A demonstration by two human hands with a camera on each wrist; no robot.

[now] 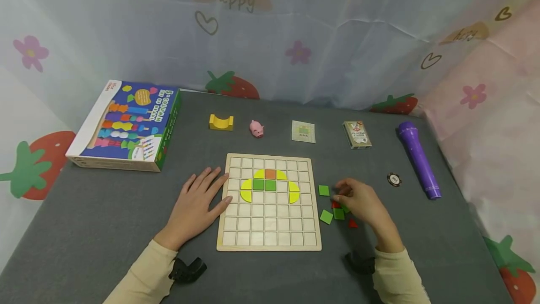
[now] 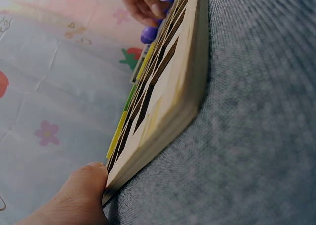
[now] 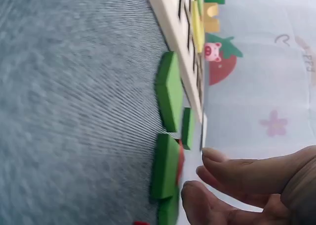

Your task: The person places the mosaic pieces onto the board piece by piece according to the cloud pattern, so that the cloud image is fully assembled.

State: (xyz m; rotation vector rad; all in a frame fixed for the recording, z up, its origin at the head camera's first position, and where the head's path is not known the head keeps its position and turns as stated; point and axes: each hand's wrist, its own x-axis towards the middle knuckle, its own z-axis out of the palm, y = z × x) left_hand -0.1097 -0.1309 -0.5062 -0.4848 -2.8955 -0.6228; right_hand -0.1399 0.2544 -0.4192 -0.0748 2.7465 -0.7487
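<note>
A wooden grid board point(image 1: 270, 224) lies flat on the table. Yellow rounded pieces point(image 1: 294, 197), an orange square point(image 1: 270, 174) and two green squares point(image 1: 258, 184) are set in its upper cells. My left hand point(image 1: 195, 208) lies spread at the board's left edge, fingertips and thumb on the rim. To the right of the board, my right hand point(image 1: 362, 201) hovers over loose green tiles point(image 1: 326, 216) and red tiles point(image 1: 335, 204). In the right wrist view, its thumb point(image 3: 242, 173) and fingers are bent with a gap between them, close to the green tiles point(image 3: 165, 168).
Behind the board stand a yellow arched block point(image 1: 221, 123), a pink toy pig point(image 1: 256, 129), a pattern card point(image 1: 303, 132) and a playing-card box point(image 1: 357, 135). A purple flashlight-like tube point(image 1: 419, 160) and a black chip point(image 1: 394, 179) lie right. A bead-game box point(image 1: 126, 125) sits left.
</note>
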